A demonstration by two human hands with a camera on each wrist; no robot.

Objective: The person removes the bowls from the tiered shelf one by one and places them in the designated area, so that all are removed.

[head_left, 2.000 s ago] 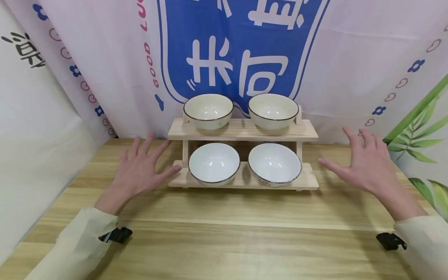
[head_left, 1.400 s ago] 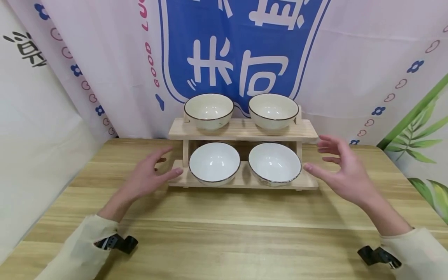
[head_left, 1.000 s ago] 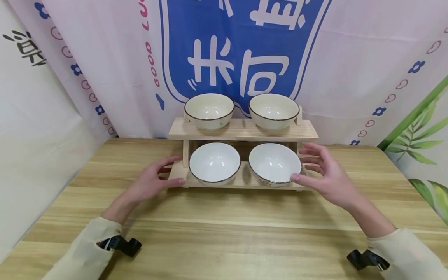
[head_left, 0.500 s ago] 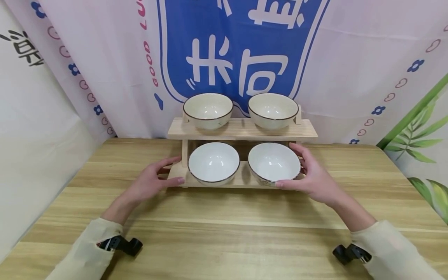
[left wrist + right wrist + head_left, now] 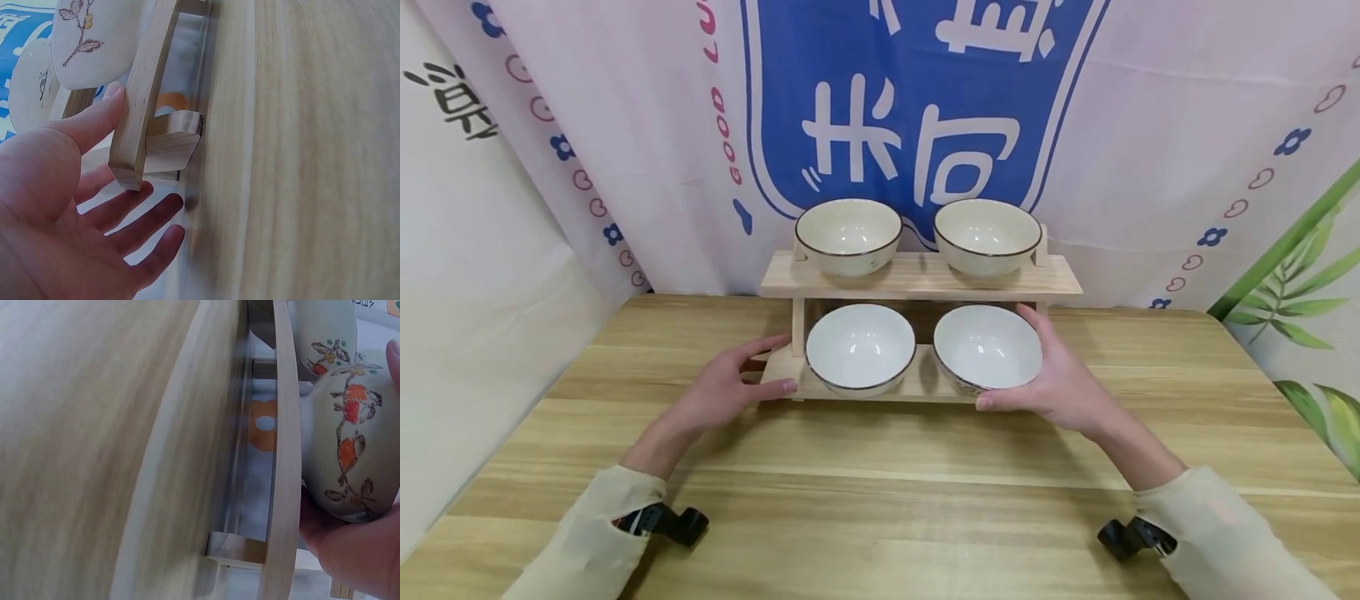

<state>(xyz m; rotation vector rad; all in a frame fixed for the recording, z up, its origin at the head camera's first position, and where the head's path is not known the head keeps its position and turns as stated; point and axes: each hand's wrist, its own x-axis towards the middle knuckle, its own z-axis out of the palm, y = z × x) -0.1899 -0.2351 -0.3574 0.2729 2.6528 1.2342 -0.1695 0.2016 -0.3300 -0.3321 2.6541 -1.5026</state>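
A two-tier wooden rack [image 5: 917, 283] carries two bowls on each tier. My right hand [image 5: 1067, 387] grips the lower right bowl [image 5: 985, 346], thumb at its front and fingers around its right side. Painted birds and a leafy branch decorate this bowl [image 5: 353, 437] in the right wrist view; I cannot tell whether its base touches the shelf. At the lower shelf's left end, my left hand [image 5: 730, 387] holds the board [image 5: 142, 106], thumb against it and fingers around its end. Beside that hand sits the lower left bowl [image 5: 860, 346], white with a dark rim.
Two cream bowls, the upper left one [image 5: 848, 237] and the upper right one [image 5: 987, 237], stand on the top tier. A printed curtain [image 5: 1150, 125] hangs right behind the rack. Bare wood-grain table [image 5: 880, 492] lies in front of it.
Both hands have come inward from the rack's sides. My left hand has taken the lower shelf's left end and stays there. My right hand has moved left and closed around the lower right bowl.
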